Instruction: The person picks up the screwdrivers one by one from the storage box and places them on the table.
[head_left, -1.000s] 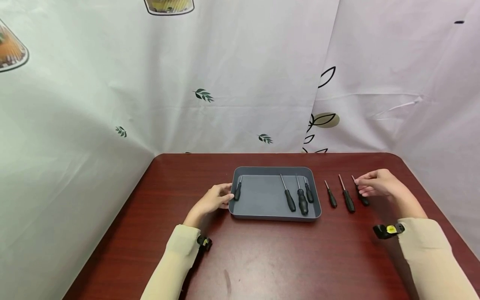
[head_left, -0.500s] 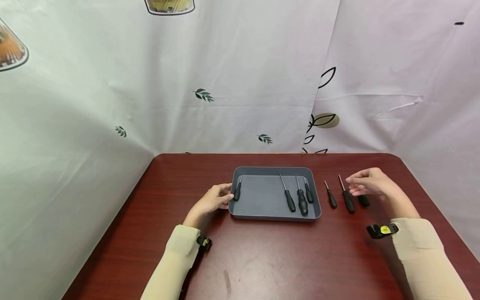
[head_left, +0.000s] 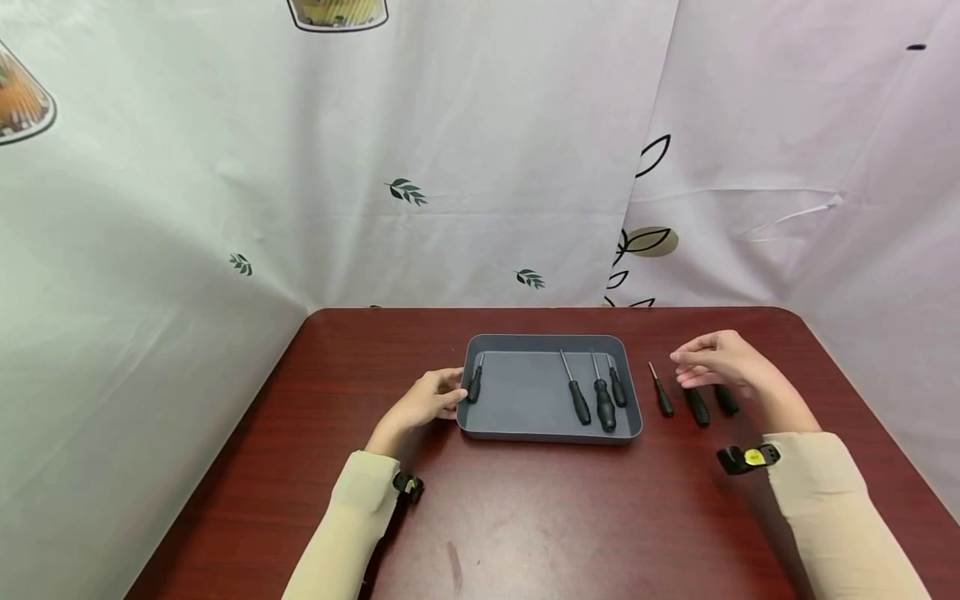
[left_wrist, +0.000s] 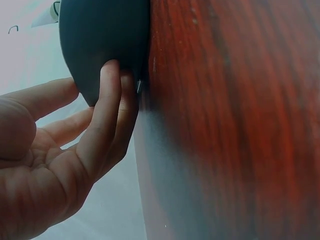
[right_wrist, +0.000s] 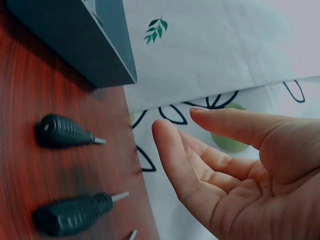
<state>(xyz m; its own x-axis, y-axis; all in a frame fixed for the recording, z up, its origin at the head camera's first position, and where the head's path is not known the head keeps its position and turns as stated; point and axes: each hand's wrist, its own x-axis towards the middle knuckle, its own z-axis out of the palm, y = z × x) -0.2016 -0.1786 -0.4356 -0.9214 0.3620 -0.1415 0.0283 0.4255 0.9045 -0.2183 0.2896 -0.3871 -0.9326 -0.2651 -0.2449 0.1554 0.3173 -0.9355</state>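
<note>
A grey tray (head_left: 521, 396) holds several black-handled screwdrivers, among them a small one (head_left: 475, 387) by the left wall and a thick-handled one (head_left: 605, 405) toward the right. My left hand (head_left: 427, 400) grips the tray's left end; the left wrist view has the thumb at the rim and fingers against the outer wall (left_wrist: 102, 37). Over the table right of the tray, my right hand (head_left: 723, 364) hovers with thumb and fingers apart, holding nothing. Below it lie a middle screwdriver (head_left: 697, 407) and a right one (head_left: 726, 399), both partly hidden. A small screwdriver (head_left: 662, 397) lies nearer the tray.
The reddish-brown wooden table (head_left: 540, 517) has a smear near its front. White patterned cloth (head_left: 480, 167) hangs behind the table and along both sides. Each wrist wears a small black camera, such as the right one (head_left: 742, 459).
My right hand has moved left and slightly up, from the rightmost screwdriver to above the middle one. It leaves the rightmost screwdriver on the table. The left hand and tray stay put.
</note>
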